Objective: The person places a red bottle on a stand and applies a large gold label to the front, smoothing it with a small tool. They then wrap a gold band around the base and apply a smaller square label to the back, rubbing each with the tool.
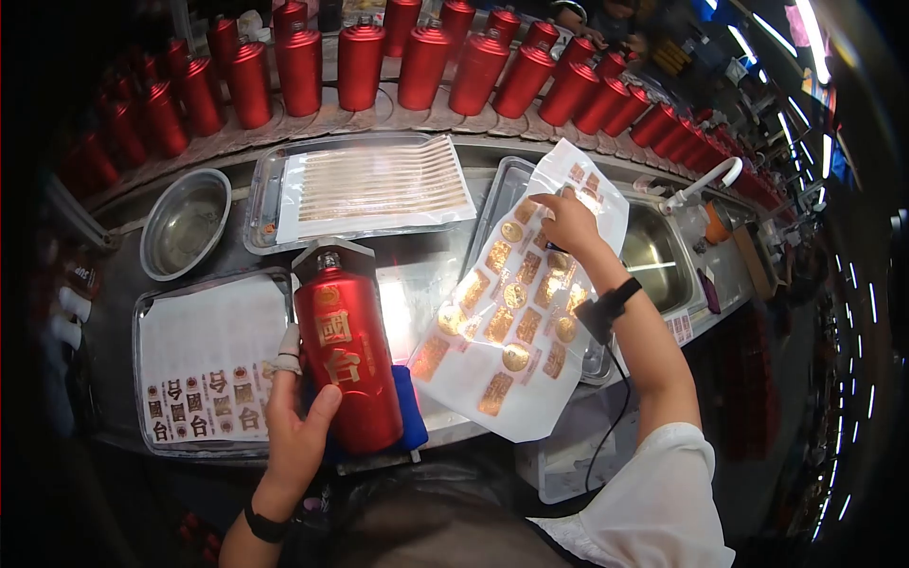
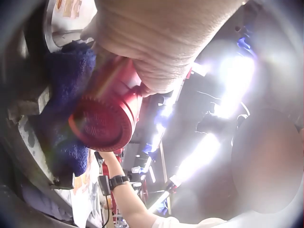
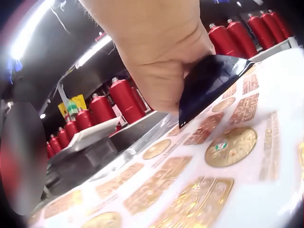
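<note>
A red bottle (image 1: 365,398) with gold characters leans against a support at the front of the counter. My left hand (image 1: 295,435) grips its lower left side, thumb across the front, with a white wrapping on one finger. The left wrist view shows the bottle's round base (image 2: 102,124) beside a blue cloth (image 2: 71,90). To the right, my right hand (image 1: 573,227) is at the upper part of a white sheet of gold decals (image 1: 502,388). It holds a dark, glossy, thin scraper (image 3: 213,83), its edge close over the decals.
Left of the bottle lies a tray (image 1: 142,379) with a decal sheet (image 1: 213,327). Behind stand a metal bowl (image 1: 189,227) and another tray (image 1: 260,204) with striped strips (image 1: 379,185). A sink (image 1: 653,265) with a white faucet (image 1: 705,185) is at right. Red bottles (image 1: 360,71) line the back.
</note>
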Demonstrator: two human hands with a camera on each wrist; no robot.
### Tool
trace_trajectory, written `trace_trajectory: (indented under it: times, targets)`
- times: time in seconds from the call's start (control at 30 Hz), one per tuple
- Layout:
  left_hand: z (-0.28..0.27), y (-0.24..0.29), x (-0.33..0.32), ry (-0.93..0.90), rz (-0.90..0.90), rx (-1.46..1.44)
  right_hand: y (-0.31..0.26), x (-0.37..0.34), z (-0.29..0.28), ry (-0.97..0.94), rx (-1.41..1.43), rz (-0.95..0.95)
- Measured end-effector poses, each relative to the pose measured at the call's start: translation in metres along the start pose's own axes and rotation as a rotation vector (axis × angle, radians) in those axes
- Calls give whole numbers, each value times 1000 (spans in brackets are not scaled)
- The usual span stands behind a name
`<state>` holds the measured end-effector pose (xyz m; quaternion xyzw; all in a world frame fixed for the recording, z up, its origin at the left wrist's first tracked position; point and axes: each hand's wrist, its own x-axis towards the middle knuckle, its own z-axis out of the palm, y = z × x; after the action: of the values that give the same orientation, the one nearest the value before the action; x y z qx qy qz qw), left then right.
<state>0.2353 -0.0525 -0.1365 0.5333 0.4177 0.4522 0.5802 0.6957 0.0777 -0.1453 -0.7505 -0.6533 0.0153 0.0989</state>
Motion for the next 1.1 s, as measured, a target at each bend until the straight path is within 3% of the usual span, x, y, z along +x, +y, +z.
trace_trajectory:
  times: [0.1, 0.33, 0.57, 0.67, 0.77, 0.93, 1.1]
  targets:
    - [-1, 0, 0, 4, -4, 15, 9, 29, 9, -187, -100, -62]
    - [1, 7, 3, 19, -6, 47, 12, 60, 3, -269, -126, -184]
    - [-1, 6, 5, 9, -14, 41, 33, 92, 32, -253, 96, -273]
    - [-2, 5, 5, 1, -24, 29, 22, 85, 24, -260, 174, -137]
    - [-3, 8, 6, -7, -16, 19, 24, 75, 21, -121, 204, -198]
    - [-5, 10, 6, 4, -15, 27, -24, 29, -39, -118, 213, -142]
    - [-19, 5, 2, 0, 80, 131, -81, -28, -106, -223, 422, -184]
